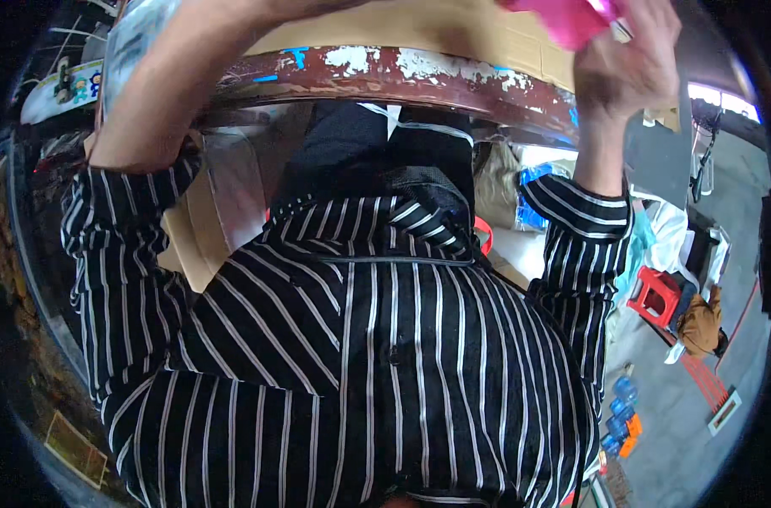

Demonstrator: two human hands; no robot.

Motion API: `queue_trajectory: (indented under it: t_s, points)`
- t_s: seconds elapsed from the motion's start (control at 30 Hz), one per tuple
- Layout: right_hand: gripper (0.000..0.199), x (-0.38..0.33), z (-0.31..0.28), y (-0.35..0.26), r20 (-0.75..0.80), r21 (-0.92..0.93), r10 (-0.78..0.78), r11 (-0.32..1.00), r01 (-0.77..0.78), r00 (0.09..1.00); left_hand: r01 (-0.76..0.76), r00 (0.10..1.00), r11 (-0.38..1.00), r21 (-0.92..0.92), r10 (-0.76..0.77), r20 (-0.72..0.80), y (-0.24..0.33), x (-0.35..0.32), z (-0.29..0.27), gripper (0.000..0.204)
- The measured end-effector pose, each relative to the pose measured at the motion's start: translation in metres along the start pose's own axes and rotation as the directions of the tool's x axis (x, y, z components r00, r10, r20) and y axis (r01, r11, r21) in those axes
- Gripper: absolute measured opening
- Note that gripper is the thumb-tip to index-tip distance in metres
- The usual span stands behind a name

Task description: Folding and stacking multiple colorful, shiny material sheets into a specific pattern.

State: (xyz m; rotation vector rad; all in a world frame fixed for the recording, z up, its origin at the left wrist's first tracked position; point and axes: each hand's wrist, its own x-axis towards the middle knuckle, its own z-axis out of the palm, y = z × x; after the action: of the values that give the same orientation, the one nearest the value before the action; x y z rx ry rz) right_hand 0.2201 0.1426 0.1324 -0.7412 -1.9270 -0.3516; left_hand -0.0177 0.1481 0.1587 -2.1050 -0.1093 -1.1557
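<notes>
At the upper right, my right hand [635, 63] is closed on a bright pink, shiny piece [567, 21] that looks like film or a pouch. The top edge cuts it off, and I cannot make out its exact kind. A small pale, metallic-looking bit [621, 32] shows by the fingers. My left forearm [182, 76] reaches up across the table edge, and only a sliver of my left hand [317, 7] shows at the top, its fingers out of sight. Beneath both hands lies brown cardboard [385, 32] on the table.
The table's worn dark red edge [385, 74] has peeling paint and blue tape bits. Clear plastic [131, 42] hangs at the left. On the right are a red stool [654, 296], a person in a brown top [701, 326] and blue water bottles [620, 415] on the floor.
</notes>
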Motion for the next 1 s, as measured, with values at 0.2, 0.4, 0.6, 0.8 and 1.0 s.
queue_trajectory:
  t_s: [0.2, 0.4, 0.6, 0.8, 1.0]
  points:
    - [0.021, -0.075, 0.019, 0.029, 0.337, -0.074, -0.120, 0.985, 0.153, 0.934, 0.402, 0.815, 0.894, -0.199, -0.250, 0.523, 0.052, -0.114, 0.003, 0.030]
    - [0.027, -0.106, 0.038, 0.028, 0.652, 0.038, -0.055, 0.998, 0.040, 0.757, 0.611, 0.698, 0.778, -0.146, -0.443, 0.562, 0.093, -0.144, -0.008, 0.022]
    - [0.033, -0.086, 0.038, 0.022, 0.691, 0.080, -0.004, 0.994, -0.071, 0.723, 0.749, 0.593, 0.631, -0.204, -0.498, 0.633, 0.095, -0.149, -0.020, 0.021]
    - [0.053, -0.037, 0.034, 0.004, 0.850, 0.072, 0.124, 0.935, -0.348, 0.512, 0.788, 0.551, 0.573, -0.225, -0.494, 0.673, 0.086, -0.155, -0.022, 0.030]
    - [0.055, -0.073, 0.081, 0.021, 0.845, 0.076, 0.013, 0.987, -0.145, 0.535, 0.849, 0.374, 0.517, -0.112, -0.438, 0.817, 0.010, -0.146, 0.019, 0.022]
